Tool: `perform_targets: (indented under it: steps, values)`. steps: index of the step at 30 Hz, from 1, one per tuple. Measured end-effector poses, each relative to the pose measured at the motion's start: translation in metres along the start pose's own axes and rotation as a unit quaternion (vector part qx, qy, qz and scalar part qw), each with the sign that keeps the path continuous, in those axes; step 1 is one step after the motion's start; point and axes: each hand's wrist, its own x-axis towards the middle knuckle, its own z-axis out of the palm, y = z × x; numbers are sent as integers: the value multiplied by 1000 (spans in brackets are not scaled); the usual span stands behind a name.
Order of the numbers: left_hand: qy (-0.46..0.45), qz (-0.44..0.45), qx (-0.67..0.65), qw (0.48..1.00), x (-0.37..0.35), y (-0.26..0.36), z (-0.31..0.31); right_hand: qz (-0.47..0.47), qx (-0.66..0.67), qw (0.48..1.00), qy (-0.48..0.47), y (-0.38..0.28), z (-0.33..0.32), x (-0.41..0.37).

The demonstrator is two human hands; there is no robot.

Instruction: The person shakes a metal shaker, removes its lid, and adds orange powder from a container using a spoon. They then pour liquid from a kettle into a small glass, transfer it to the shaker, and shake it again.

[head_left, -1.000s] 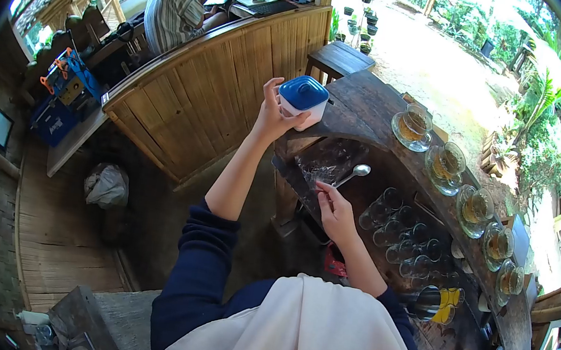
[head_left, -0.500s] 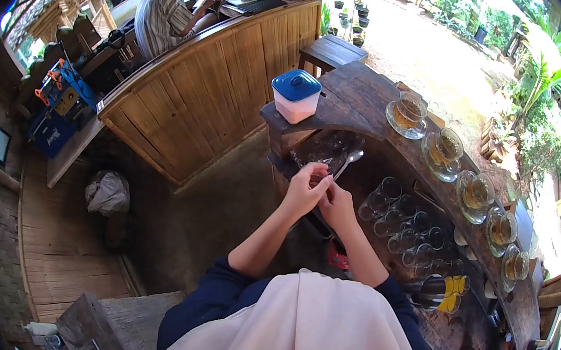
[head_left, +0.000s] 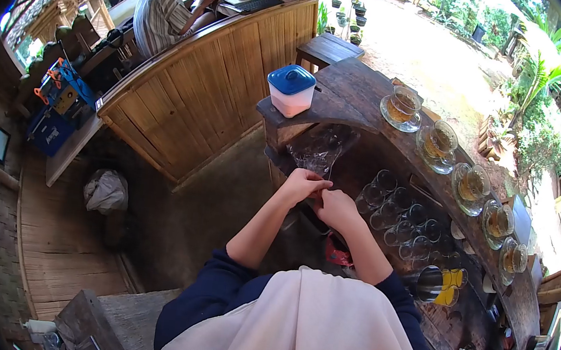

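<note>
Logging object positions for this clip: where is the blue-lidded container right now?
In the head view, the blue-lidded container stands on the left end of the curved wooden counter, beyond the left hand and near the wooden stool.

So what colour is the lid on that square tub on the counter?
The lid is blue, seen best in the head view.

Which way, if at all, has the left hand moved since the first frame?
Yes. Against the wooden counter, the left hand has come off the blue-lidded container, back toward the camera, to meet the right hand.
</note>
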Motion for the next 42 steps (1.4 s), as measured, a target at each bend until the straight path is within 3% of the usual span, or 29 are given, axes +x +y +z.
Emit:
perform_targets:
  steps: [1,5,7,8,10,17,20,24,32,35,39,41,42]
  values:
    - [0,0,0,1000,1,0,-1,-5,-29,999,-33,-2,-3,-1]
    - [-6,38,65,997,10,2,-2,-15,-51,999,-10,4,1,-3]
    - [1,57,108,993,14,9,-3,-65,63,992,85,11,5,-1]
    - [23,58,92,994,17,13,-4,-63,63,992,86,16,6,0]
    - [66,88,92,990,31,15,-10,-149,257,942,155,19,3,5]
    - [57,81,153,983,72,37,-23,-106,366,897,224,14,7,33]
    - [70,107,176,976,84,38,-23,-80,353,888,285,22,20,57]
    - [72,154,205,964,103,30,-28,-55,324,896,298,22,22,72]
    - [96,88,326,936,94,42,-35,-38,344,895,280,20,36,91]
    - [129,101,263,951,129,10,-51,-42,342,897,277,12,31,89]
    - [90,74,288,951,104,33,-46,-76,341,896,275,16,44,90]
    - [110,173,355,912,93,36,-41,-80,298,911,273,14,46,85]
    - [109,174,355,912,93,34,-40,-79,298,911,274,12,45,81]
